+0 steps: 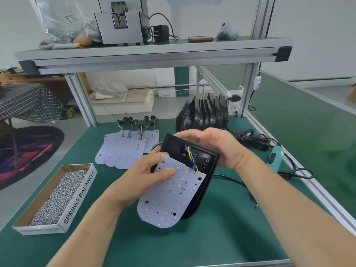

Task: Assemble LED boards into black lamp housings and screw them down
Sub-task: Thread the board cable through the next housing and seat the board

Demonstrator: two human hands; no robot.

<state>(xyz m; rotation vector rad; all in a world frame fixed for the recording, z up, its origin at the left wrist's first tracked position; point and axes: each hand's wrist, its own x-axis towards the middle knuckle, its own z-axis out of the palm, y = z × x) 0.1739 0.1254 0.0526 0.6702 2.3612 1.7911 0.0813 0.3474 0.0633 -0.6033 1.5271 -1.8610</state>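
Holding a black lamp housing [204, 162] tilted above the green tabletop [212, 237], open side toward the camera; the right hand [213, 145] grips its far end, fingers curled over the top edge. Left hand [146, 176] grasps one white LED board [169, 197] at its upper left corner, thumb flat on the board face, remaining fingers underneath. Board lies askew over the near half of the housing, not seated; its rounded end overhangs the housing rim toward the camera. Coloured wires [190, 157] run from the board's upper edge to a round hole in the housing floor. Further LED boards [123, 149], fanned and overlapping, lie flat on the tabletop beyond the left hand, with wired black grommets at their far ends. Stack of empty black housings [204, 114] stands on edge behind the right hand, near the frame upright. Cardboard box [79, 197] marked SPRING BALANCER sits at left, filled with silver screws [57, 195]. Teal device [273, 158] with a black switch, cabled, rests at the right edge.
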